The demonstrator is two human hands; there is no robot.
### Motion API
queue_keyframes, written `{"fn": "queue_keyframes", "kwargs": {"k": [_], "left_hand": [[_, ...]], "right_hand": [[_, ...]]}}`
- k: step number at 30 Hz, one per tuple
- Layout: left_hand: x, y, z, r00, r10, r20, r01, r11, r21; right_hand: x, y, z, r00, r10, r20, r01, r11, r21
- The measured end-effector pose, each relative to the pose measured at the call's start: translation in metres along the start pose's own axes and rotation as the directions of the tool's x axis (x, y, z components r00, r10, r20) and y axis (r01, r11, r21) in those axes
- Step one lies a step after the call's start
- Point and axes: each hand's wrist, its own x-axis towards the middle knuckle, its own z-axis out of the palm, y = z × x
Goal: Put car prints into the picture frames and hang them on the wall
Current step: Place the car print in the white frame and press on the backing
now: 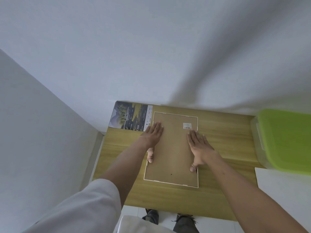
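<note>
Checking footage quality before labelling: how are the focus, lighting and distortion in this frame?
Head view: soft even light with no glare; the wall is streaked with blur, the picture frame back and both hands stay fairly sharp; wide-angle lens bends the wooden table edges and stretches the green-lidded bin.

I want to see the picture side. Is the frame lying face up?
No, the frame lies face down, brown back showing under both flat hands.

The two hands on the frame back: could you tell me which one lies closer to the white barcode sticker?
The right hand: its fingertips end just below the barcode sticker, while the left hand lies at the frame backing's opposite edge.
</note>
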Motion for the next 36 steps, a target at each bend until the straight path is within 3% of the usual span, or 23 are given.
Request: {"fn": "queue_keyframes", "kwargs": {"k": [4, 7, 10, 13, 15, 17, 18, 20, 23, 29, 36], "left_hand": [[-0.007, 0.001, 0.007, 0.999, -0.031, 0.028, 0.034, 0.994, -0.103], [-0.023, 0.007, 0.017, 0.995, -0.095, 0.027, 0.099, 0.943, -0.317], [-0.029, 0.018, 0.031, 0.954, -0.297, -0.033, 0.186, 0.676, -0.713], [-0.033, 0.027, 0.031, 0.893, -0.448, -0.044, 0.135, 0.361, -0.923], [-0.037, 0.032, 0.029, 0.865, -0.502, -0.01, 0.096, 0.183, -0.978], [-0.04, 0.034, 0.029, 0.812, -0.583, 0.006, 0.095, 0.121, -0.988], [-0.042, 0.035, 0.029, 0.785, -0.619, 0.019, 0.105, 0.102, -0.989], [-0.046, 0.035, 0.023, 0.746, -0.664, 0.052, 0.112, 0.048, -0.993], [-0.054, 0.034, 0.012, 0.749, -0.661, 0.04, 0.095, 0.048, -0.994], [-0.075, 0.035, -0.022, 0.801, -0.596, -0.058, -0.048, 0.032, -0.998], [-0.12, 0.065, -0.085, 0.808, -0.517, -0.282, -0.253, 0.126, -0.959]], "right_hand": [[-0.01, 0.002, 0.007, 0.999, 0.019, -0.028, -0.014, 0.986, 0.167], [-0.022, -0.001, 0.018, 0.998, 0.059, -0.004, -0.051, 0.902, 0.428], [-0.029, -0.012, 0.033, 0.981, 0.191, -0.036, -0.121, 0.747, 0.654], [-0.029, -0.026, 0.038, 0.891, 0.436, -0.124, -0.099, 0.455, 0.885], [-0.031, -0.032, 0.029, 0.818, 0.576, -0.011, -0.103, 0.165, 0.981], [-0.032, -0.03, 0.028, 0.784, 0.6, 0.158, -0.106, -0.121, 0.987], [-0.035, -0.03, 0.027, 0.778, 0.6, 0.187, -0.088, -0.191, 0.978], [-0.04, -0.026, 0.032, 0.752, 0.633, 0.183, -0.082, -0.184, 0.979], [-0.055, -0.019, 0.031, 0.73, 0.673, 0.121, -0.043, -0.131, 0.99], [-0.092, 0.009, 0.004, 0.787, 0.617, 0.007, 0.114, -0.156, 0.981], [-0.145, 0.053, -0.024, 0.781, 0.594, -0.195, 0.302, -0.085, 0.95]]}}
